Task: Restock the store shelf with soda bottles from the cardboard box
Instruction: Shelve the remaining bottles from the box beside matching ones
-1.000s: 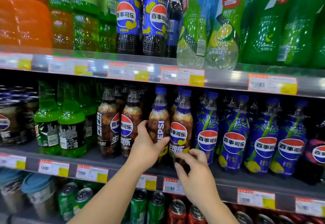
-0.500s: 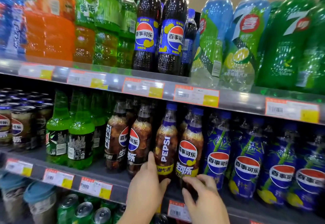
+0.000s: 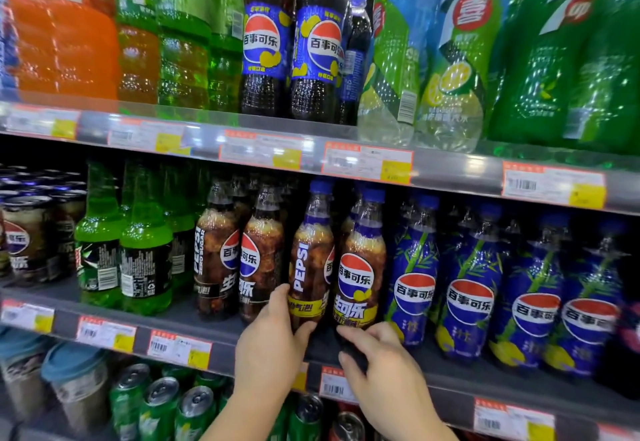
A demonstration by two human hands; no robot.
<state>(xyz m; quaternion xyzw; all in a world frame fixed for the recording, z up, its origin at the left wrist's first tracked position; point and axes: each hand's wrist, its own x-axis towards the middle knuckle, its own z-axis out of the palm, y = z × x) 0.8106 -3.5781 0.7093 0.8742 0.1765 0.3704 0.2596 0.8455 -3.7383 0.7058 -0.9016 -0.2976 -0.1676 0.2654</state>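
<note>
Both hands work at the front edge of the middle shelf (image 3: 194, 323). The left hand (image 3: 268, 347) grips the base of a yellow-banded cola bottle (image 3: 310, 260), fingers on its left side and thumb curled under its lower front. The bottle stands upright on the shelf, label reading "PEPSI" turned sideways.

The right hand (image 3: 384, 368) sits just below a second cola bottle (image 3: 358, 260), which stands upright touching the first on its right. The fingers are curled toward its base; the fingertips reach the bottom of the label, but whether they actually clasp the bottle cannot be told.

Positions on the middle shelf, left to right:
- dark cans (image 3: 31, 232), far left
- green bottles (image 3: 145, 250)
- black-label colas (image 3: 239, 253), just left of the gripped bottle
- the two handled bottles
- blue-label bottles (image 3: 471, 288), running to the right edge

The top shelf (image 3: 450, 170) carries large bottles: orange (image 3: 62, 35), green, dark cola (image 3: 266, 35), and clear and green lemon-lime (image 3: 550, 52). Price tags (image 3: 367, 165) line both shelf edges. Below the middle shelf, green cans (image 3: 159, 406) stand upright. The cardboard box is out of view.
</note>
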